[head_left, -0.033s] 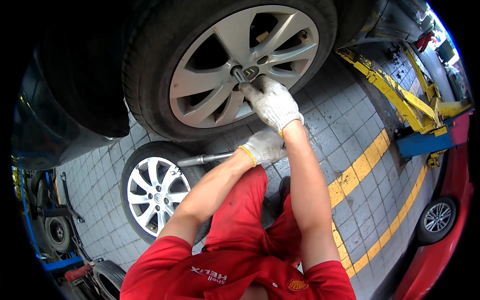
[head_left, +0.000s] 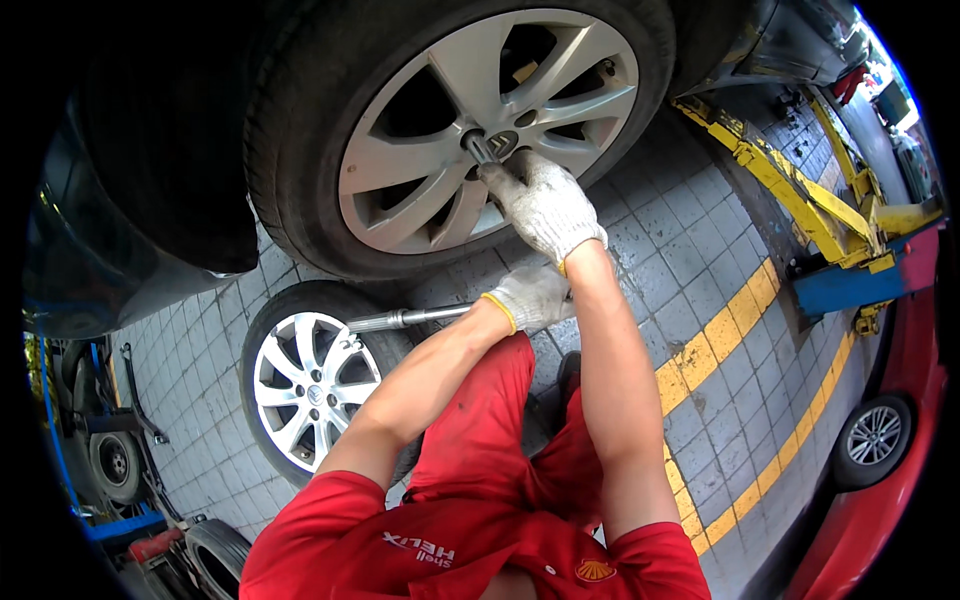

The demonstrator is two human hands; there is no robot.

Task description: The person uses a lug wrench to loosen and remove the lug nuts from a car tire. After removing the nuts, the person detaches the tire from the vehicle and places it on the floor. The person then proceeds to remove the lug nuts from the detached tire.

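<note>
My right hand (head_left: 548, 207), in a white knit glove, is closed around a metal socket (head_left: 480, 148). The socket's far end sits in a lug hole beside the centre cap of a silver alloy wheel (head_left: 465, 60) mounted on a car. Below it my left hand (head_left: 530, 298), gloved too, grips the shaft of a long torque wrench (head_left: 435, 315). Its knurled handle points left, above a second alloy wheel (head_left: 285, 365) lying on the floor. My right forearm hides the left fingertips and the wrench's other end.
A yellow lift arm (head_left: 780, 185) with a blue base (head_left: 845, 290) stands at right. Beyond it is a red car (head_left: 890, 500). Yellow lines (head_left: 725, 330) cross the grey tiled floor. Loose tyres (head_left: 218, 560) and a spare wheel (head_left: 117, 465) lie at lower left.
The torque wrench's handle end has shifted very slightly left. Both hands and the socket look the same.
</note>
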